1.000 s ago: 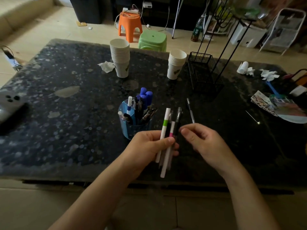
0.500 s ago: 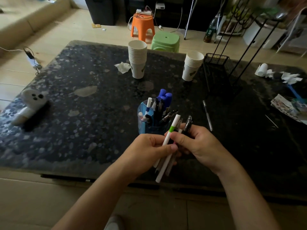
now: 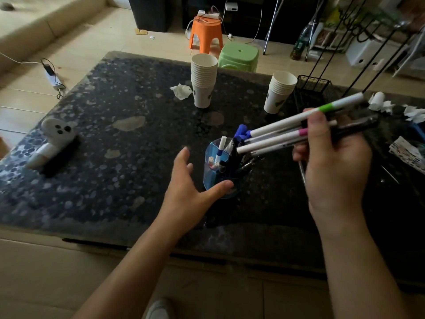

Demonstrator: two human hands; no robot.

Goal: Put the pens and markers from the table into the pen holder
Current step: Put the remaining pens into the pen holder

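A clear blue pen holder (image 3: 211, 178) stands on the dark speckled table (image 3: 110, 139), with several pens and blue-capped markers upright in it. My right hand (image 3: 333, 166) grips a bundle of pens and markers (image 3: 287, 132), among them white ones with a green band and a pink band and a black pen. The bundle lies nearly level, its left ends above the holder's mouth. My left hand (image 3: 190, 192) is open, palm toward the holder's left side, thumb touching its base. A thin pen (image 3: 301, 171) lies on the table, mostly hidden behind my right hand.
Two stacks of paper cups (image 3: 203, 81) (image 3: 279, 93) stand behind the holder. A black wire basket (image 3: 312, 88) sits at the back right, crumpled tissues (image 3: 381, 103) and printed paper (image 3: 407, 155) at the right edge. A white toy figure (image 3: 54, 139) lies at the left.
The bundle passed from my left hand to my right hand, which lifted it and tilted it level over the holder. My left hand let go and dropped open beside the holder.
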